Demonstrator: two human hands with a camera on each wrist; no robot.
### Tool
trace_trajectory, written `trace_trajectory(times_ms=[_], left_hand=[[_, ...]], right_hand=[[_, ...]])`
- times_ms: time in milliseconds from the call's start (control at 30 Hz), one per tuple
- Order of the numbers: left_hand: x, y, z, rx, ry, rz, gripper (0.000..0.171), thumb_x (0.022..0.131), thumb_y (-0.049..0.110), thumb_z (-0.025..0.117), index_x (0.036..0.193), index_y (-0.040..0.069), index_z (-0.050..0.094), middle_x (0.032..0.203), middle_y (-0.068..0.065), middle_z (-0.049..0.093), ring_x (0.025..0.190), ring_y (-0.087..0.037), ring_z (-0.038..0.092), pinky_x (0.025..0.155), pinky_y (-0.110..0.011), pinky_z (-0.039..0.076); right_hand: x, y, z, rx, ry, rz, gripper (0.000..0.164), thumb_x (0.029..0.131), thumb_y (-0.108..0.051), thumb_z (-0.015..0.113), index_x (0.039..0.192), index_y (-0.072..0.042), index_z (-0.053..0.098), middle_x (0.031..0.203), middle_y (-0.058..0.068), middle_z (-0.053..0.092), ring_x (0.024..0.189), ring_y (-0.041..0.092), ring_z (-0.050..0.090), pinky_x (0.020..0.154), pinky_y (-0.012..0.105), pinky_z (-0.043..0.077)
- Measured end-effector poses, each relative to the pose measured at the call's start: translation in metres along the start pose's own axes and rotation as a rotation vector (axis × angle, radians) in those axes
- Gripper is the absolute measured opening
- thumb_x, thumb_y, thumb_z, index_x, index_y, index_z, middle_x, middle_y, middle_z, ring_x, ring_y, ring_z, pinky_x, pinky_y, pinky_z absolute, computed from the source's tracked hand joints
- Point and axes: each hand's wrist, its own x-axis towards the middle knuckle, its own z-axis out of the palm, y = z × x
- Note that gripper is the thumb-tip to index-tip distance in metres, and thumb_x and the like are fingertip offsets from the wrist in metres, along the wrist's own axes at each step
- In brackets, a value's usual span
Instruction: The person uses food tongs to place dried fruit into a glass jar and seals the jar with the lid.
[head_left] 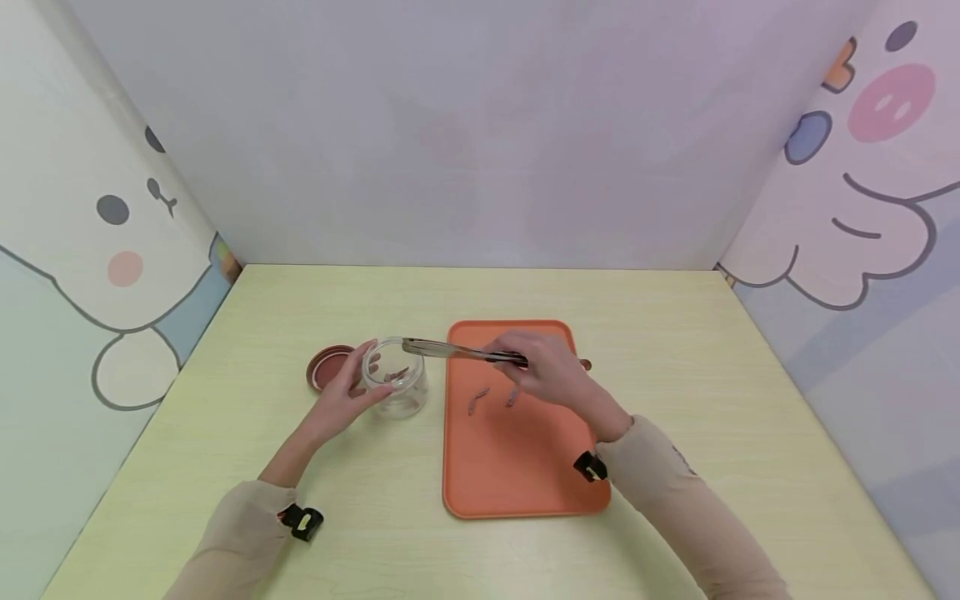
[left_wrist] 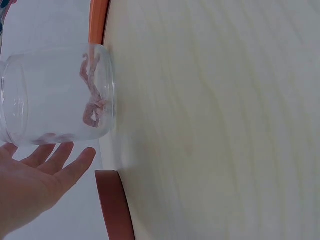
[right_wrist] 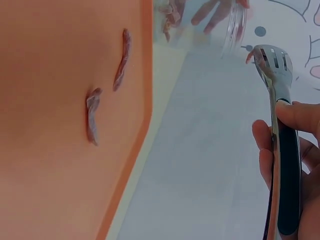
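My left hand (head_left: 339, 408) holds a clear glass jar (head_left: 406, 405), thumb on the near side and fingers on the far side near its open mouth. At the jar's bottom lie several brownish, shrivelled strips (left_wrist: 93, 95). With my right hand (head_left: 553, 372) I grip metal tongs (head_left: 453, 351) with dark handle grips, held nearly level. Their slotted tips (right_wrist: 276, 62) are over the jar's rim in the head view, and a small brownish strip (right_wrist: 263, 62) shows between them. Two more such strips, one (right_wrist: 122, 60) and another (right_wrist: 93, 116), lie on the orange tray (head_left: 487, 475).
A round red-brown lid (head_left: 324, 371) lies on the table just left of the jar, partly behind my left hand. The pale wooden table (head_left: 360, 533) ends at a light backdrop (head_left: 480, 167), with cartoon-printed panels (head_left: 123, 225) at both sides.
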Motion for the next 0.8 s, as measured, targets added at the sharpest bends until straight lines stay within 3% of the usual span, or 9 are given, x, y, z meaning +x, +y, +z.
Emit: trace_trajectory(times_ms=[167, 467, 600, 800], left_hand=[[0.000, -0.001, 0.000, -0.005, -0.001, 0.001, 0.072, 0.083, 0.024, 0.063, 0.139, 0.017, 0.019, 0.133, -0.023, 0.032, 0.122, -0.034, 0.030, 0.089, -0.048, 0.037], [-0.001, 0.001, -0.001, -0.020, -0.020, -0.006, 0.073, 0.084, 0.021, 0.061, 0.140, 0.015, 0.014, 0.137, -0.021, 0.026, 0.124, -0.035, 0.027, 0.090, -0.048, 0.035], [-0.001, 0.001, -0.001, -0.014, -0.018, -0.005, 0.074, 0.084, 0.020, 0.061, 0.140, 0.013, 0.014, 0.139, -0.020, 0.023, 0.124, -0.036, 0.025, 0.090, -0.047, 0.036], [0.000, -0.001, -0.001, -0.002, -0.006, 0.002, 0.073, 0.083, 0.023, 0.063, 0.140, 0.015, 0.017, 0.135, -0.020, 0.030, 0.123, -0.034, 0.029, 0.088, -0.048, 0.038]], right_hand=[[0.012, -0.009, 0.006, -0.014, -0.009, 0.021, 0.019, 0.081, -0.008, 0.064, 0.098, -0.015, 0.063, 0.087, -0.006, 0.060, 0.059, 0.000, 0.045, 0.047, 0.019, 0.038], [0.023, -0.019, 0.015, -0.069, -0.054, 0.022, 0.017, 0.082, -0.010, 0.061, 0.098, -0.016, 0.063, 0.083, -0.009, 0.057, 0.049, -0.001, 0.033, 0.040, 0.019, 0.030], [0.023, -0.020, 0.017, -0.046, -0.071, 0.020, 0.019, 0.082, -0.010, 0.061, 0.100, -0.014, 0.063, 0.087, -0.006, 0.057, 0.049, 0.000, 0.034, 0.040, 0.020, 0.030], [0.016, -0.013, 0.011, 0.037, -0.075, 0.049, 0.025, 0.082, -0.010, 0.062, 0.107, -0.010, 0.059, 0.092, -0.003, 0.058, 0.059, 0.003, 0.046, 0.050, 0.019, 0.040]])
